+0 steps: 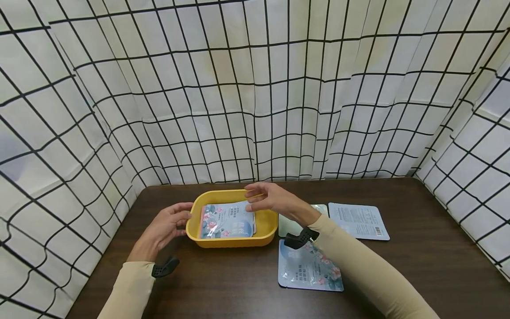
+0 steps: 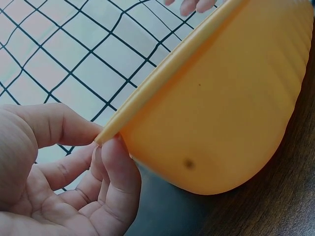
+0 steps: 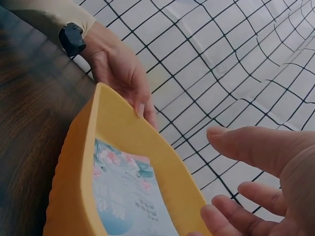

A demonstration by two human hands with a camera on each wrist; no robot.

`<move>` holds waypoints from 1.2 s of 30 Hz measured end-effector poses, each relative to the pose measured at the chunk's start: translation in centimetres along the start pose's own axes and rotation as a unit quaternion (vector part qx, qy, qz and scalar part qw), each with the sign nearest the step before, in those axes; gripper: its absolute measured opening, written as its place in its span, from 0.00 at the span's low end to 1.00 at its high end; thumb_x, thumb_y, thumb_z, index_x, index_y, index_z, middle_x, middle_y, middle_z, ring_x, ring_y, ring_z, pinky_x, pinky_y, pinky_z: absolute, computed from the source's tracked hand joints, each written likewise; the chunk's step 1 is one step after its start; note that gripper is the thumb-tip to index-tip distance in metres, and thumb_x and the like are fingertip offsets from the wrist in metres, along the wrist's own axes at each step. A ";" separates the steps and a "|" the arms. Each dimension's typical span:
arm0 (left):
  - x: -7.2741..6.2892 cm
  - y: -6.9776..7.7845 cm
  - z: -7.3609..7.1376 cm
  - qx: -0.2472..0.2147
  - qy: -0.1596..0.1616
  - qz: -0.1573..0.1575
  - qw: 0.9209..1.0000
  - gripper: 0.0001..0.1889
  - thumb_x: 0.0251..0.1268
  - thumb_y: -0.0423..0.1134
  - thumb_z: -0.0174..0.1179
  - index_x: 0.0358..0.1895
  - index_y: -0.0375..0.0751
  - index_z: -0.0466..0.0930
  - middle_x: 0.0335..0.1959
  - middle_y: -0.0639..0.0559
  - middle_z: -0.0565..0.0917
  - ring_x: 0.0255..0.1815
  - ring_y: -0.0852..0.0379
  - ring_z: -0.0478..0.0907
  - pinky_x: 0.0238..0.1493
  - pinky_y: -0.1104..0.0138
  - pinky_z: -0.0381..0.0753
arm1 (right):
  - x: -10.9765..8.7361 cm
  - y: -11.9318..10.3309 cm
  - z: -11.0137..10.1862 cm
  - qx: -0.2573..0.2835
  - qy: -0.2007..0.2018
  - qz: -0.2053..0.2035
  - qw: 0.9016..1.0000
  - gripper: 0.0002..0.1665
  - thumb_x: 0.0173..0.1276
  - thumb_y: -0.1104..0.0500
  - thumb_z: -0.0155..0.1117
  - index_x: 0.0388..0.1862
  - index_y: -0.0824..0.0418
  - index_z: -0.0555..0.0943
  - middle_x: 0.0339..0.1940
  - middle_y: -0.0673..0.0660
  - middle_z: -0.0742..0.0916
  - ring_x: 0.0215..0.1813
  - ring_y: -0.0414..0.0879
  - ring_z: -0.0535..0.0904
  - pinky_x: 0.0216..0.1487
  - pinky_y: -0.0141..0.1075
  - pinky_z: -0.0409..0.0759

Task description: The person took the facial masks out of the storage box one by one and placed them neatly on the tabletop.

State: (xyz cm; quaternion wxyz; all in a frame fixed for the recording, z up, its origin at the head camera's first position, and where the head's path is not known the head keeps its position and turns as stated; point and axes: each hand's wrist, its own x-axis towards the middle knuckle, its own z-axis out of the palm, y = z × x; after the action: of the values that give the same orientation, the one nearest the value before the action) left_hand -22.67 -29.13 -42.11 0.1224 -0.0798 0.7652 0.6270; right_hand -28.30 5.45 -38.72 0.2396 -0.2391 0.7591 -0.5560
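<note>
A yellow plastic basket [image 1: 231,243] stands on the table, with flat floral face mask sachets [image 1: 229,219] lying in its left part. My left hand [image 1: 169,223] pinches the basket's left end rim between thumb and fingers, seen closely in the left wrist view, where the basket wall [image 2: 211,108] fills the right side. Above the basket's right end hovers my right hand [image 1: 271,199], fingers loosely bent and apart, with nothing in them. The right wrist view shows that hand [image 3: 266,182] beside the rim and the top sachet [image 3: 130,191] inside.
Right of the basket lie a pale green sachet [image 1: 284,226], partly under the right forearm, and a light blue one [image 1: 358,221] with printed text up. Nearer the front is a blue floral sachet [image 1: 299,270]. Grid-patterned white curtains [image 1: 279,110] surround the dark wooden table [image 1: 223,283].
</note>
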 end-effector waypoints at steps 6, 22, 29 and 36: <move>-0.1 0.1 0.1 -0.006 -0.004 0.003 1.000 0.30 0.76 0.41 0.57 0.76 0.37 0.62 0.65 0.37 0.73 0.50 0.51 0.79 0.48 0.61 0.85 | 0.7 0.2 0.6 -0.011 -0.005 0.005 1.000 0.47 0.60 0.57 0.78 0.76 0.57 0.67 0.69 0.56 0.78 0.70 0.54 0.75 0.69 0.50 0.74; -0.2 0.2 0.1 -0.002 0.000 -0.003 1.000 0.29 0.75 0.40 0.57 0.75 0.38 0.63 0.65 0.37 0.73 0.50 0.50 0.79 0.49 0.61 0.85 | 2.5 0.5 2.1 -0.075 0.009 0.030 0.997 0.42 0.61 0.53 0.77 0.72 0.57 0.72 0.66 0.59 0.80 0.67 0.54 0.77 0.68 0.51 0.75; -0.2 0.1 0.1 0.002 0.003 0.000 1.000 0.29 0.76 0.40 0.56 0.76 0.38 0.62 0.66 0.36 0.73 0.50 0.50 0.80 0.50 0.61 0.85 | 2.9 0.8 2.4 -0.072 0.010 0.036 0.997 0.36 0.63 0.52 0.76 0.68 0.59 0.76 0.65 0.59 0.81 0.66 0.53 0.77 0.70 0.50 0.73; -0.1 0.1 -0.1 0.001 0.001 -0.003 1.000 0.28 0.76 0.40 0.56 0.75 0.39 0.63 0.65 0.36 0.74 0.49 0.51 0.81 0.48 0.61 0.85 | 3.1 0.9 2.3 -0.032 0.010 0.051 0.998 0.34 0.64 0.52 0.75 0.67 0.58 0.77 0.65 0.59 0.81 0.61 0.51 0.78 0.66 0.51 0.76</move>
State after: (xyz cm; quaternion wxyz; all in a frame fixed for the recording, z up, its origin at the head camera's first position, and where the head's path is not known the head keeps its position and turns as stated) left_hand -22.61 -29.20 -42.02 0.1234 -0.0828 0.7656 0.6259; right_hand -29.31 2.06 -40.48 0.2525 -0.2023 0.7899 -0.5209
